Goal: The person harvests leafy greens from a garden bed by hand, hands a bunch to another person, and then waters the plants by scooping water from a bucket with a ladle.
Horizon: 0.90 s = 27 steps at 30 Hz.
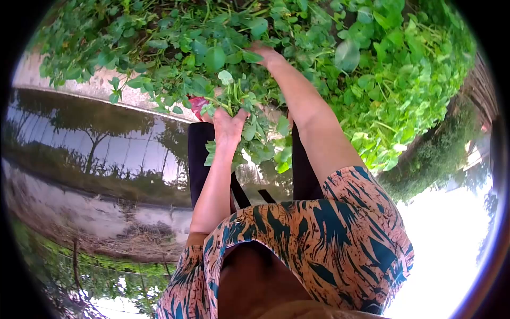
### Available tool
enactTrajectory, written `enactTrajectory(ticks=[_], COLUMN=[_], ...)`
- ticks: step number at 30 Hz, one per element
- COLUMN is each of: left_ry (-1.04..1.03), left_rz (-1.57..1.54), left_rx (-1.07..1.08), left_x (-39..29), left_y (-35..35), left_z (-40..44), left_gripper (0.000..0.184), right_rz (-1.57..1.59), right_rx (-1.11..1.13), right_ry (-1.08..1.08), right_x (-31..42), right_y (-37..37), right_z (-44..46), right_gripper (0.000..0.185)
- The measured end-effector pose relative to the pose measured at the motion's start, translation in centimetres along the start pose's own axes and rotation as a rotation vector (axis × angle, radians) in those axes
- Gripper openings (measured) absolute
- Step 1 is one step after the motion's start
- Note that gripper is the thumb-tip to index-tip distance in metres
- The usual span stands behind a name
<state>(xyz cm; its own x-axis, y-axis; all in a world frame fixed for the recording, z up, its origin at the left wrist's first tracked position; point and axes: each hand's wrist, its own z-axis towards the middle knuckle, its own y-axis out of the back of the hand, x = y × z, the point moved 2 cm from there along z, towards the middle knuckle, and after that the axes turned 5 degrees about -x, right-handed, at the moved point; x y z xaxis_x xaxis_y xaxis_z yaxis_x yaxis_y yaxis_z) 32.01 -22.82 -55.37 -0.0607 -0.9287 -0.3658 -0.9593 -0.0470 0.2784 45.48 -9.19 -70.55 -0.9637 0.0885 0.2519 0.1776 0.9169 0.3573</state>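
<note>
In my left hand (229, 126) is a bunch of leafy green stems (234, 98), with the fingers wrapped round it. Leaves hang from the bunch below and to the right of the fist. My right hand (264, 53) reaches forward into the dense leafy plants (212, 56). Leaves cover its fingers, so I cannot see whether they grip a stem.
A pale concrete edge (69, 85) runs along the left of the plants, with reflecting water (106, 138) beside it. My dark-trousered legs stand close to the plants. A red shoe (198, 106) shows by my left hand. Brighter foliage (404, 85) spreads to the right.
</note>
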Motion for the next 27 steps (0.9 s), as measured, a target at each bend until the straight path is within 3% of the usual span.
enactTrajectory(ticks=[3,4,6,9,10,14,17,19,21,23,24,26,27], left_ry=[-0.071,0.019,-0.02,0.002,0.017,0.075,0.137,0.05,0.123,0.147,0.196,0.22,0.233], left_rz=[-0.015,-0.028,0.003,-0.004,-0.014,-0.156,-0.242,-0.422,-0.606,-0.741,-0.708,-0.754,-0.777], left_rx=[0.003,0.033,-0.01,-0.068,-0.083,-0.145,-0.219,-0.301,-0.25,-0.238,-0.232,-0.205,-0.191], left_x=[0.0,0.2,0.1,-0.1,-0.4,1.5,2.3,2.5,3.0,3.9,3.9,3.6,3.6], left_y=[-0.1,-0.5,-0.7,-0.9,-0.9,-2.0,-1.5,-1.4,-1.2,-1.2,-1.1,-1.4,-1.6], left_z=[-0.3,-0.5,-0.4,-1.4,-1.7,-1.6,-1.4,-1.6,-1.4,-1.3,-1.4,-1.8,-2.0], left_gripper=[0.029,0.027,0.026,0.024,0.023,0.018,0.022,0.025,0.022,0.017,0.014,0.015,0.015], right_rz=[0.366,0.491,0.543,0.739,0.78,0.954,1.092,1.24,1.404,1.259,1.239,0.769,0.741], right_rx=[0.284,0.376,0.143,-0.019,0.154,0.109,0.09,0.198,0.247,0.09,0.078,0.087,0.148], right_ry=[0.254,0.329,0.574,0.391,0.195,0.252,0.386,0.272,0.179,-0.102,0.074,-0.051,-0.042], right_x=[2.4,2.4,3.6,4.2,4.1,4.6,9.6,10.8,10.7,10.4,8.5,7.0,4.2], right_y=[-4.8,-6.4,-7.2,-6.2,-6.9,-11.8,-8.7,-6.4,-5.2,-3.4,-2.9,-1.1,-1.9], right_z=[0.0,-0.5,-2.0,-2.2,0.1,8.8,9.1,6.9,4.8,2.7,1.1,-1.1,0.7], right_gripper=[0.043,0.044,0.046,0.036,0.038,0.042,0.036,0.03,0.023,0.025,0.038,0.05,0.053])
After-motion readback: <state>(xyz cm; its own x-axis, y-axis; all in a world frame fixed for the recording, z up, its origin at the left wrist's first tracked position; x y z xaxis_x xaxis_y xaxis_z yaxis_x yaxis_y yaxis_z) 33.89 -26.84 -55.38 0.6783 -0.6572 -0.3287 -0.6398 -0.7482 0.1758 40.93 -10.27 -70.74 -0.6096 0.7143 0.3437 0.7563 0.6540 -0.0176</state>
